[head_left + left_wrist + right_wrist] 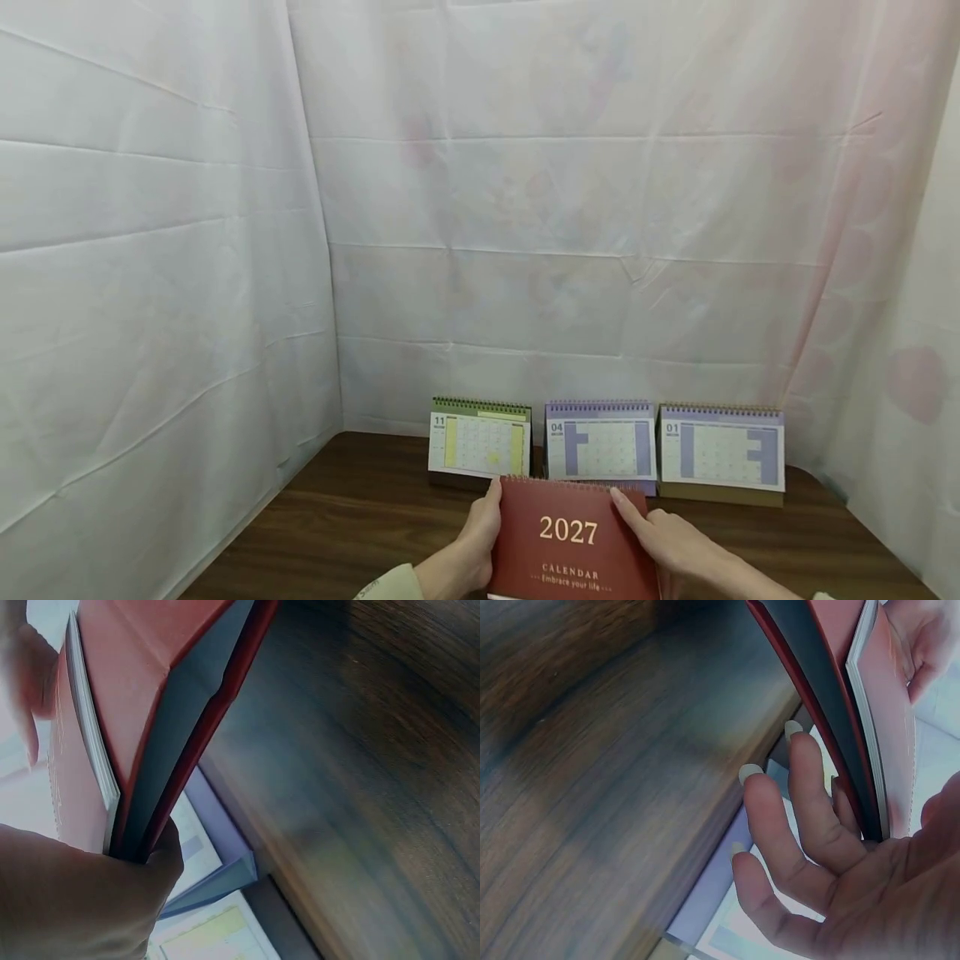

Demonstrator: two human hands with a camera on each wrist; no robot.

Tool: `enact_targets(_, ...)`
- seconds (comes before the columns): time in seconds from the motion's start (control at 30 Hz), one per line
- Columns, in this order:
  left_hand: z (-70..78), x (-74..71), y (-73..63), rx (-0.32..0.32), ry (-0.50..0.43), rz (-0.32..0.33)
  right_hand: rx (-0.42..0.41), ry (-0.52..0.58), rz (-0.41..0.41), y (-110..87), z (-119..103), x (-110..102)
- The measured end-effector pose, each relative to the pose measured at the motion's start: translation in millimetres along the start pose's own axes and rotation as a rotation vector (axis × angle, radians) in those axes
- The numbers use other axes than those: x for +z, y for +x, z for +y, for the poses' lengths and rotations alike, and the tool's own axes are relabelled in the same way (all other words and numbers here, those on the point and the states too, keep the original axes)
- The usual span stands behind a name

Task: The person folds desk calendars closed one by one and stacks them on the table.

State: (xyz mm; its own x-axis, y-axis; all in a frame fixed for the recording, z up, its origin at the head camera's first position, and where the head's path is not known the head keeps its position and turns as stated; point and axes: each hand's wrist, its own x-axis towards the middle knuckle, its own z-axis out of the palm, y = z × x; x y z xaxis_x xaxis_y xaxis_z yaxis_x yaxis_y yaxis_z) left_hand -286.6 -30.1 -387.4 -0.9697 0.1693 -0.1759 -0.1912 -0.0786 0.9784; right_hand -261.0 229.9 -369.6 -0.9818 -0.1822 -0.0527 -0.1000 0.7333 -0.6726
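Note:
Both hands hold a red 2027 desk calendar [570,552] in front of the body, its printed cover facing the head camera and its spiral binding at the top. At its left edge, the left hand [471,542] grips near the top corner, thumb at the front. The right hand [675,540] pinches the opposite upper corner, its thumb on the cover. In the right wrist view, several fingers of the right hand [832,862] spread loosely behind the stand. The calendar's folded stand [176,750] is partly spread open, with the pages lying against its front.
Three desk calendars stand in a row at the back of the dark wooden table [360,508]: a green one [480,443] marked 11, a purple one [600,446] marked 04, and another purple one [722,450] marked 01. Pale cloth [480,292] hangs behind and at the sides.

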Motion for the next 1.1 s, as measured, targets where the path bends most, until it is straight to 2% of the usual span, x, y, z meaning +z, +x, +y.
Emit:
enact_targets(0.27, -10.5, 2.9, 9.2, -0.013, 0.016, 0.006, 0.079, -0.008, -0.019, 8.1, 12.1, 7.1)
enact_targets(0.57, -14.0, 6.8, 23.0, 0.026, 0.027, 0.059, 0.153, -0.038, 0.064, 18.9, 14.2, 13.3)
enact_targets(0.7, -15.6, 7.8, 29.8, 0.048, 0.041, 0.075, 0.168, -0.024, 0.094, 26.2, 13.8, 14.8)
enact_targets(0.83, -18.4, 8.5, 35.9, 0.093, 0.061, 0.078, 0.174, 0.039, 0.097, 32.7, 16.3, 16.1)
enact_targets(1.0, -21.4, 10.0, 42.7, 0.145, 0.088, 0.082, 0.162, -0.006, 0.094, 39.8, 22.7, 16.6)
enact_targets(1.1, -22.6, 11.4, 46.3, 0.149, 0.121, 0.117, 0.153, -0.034, 0.077, 43.5, 27.0, 16.4)
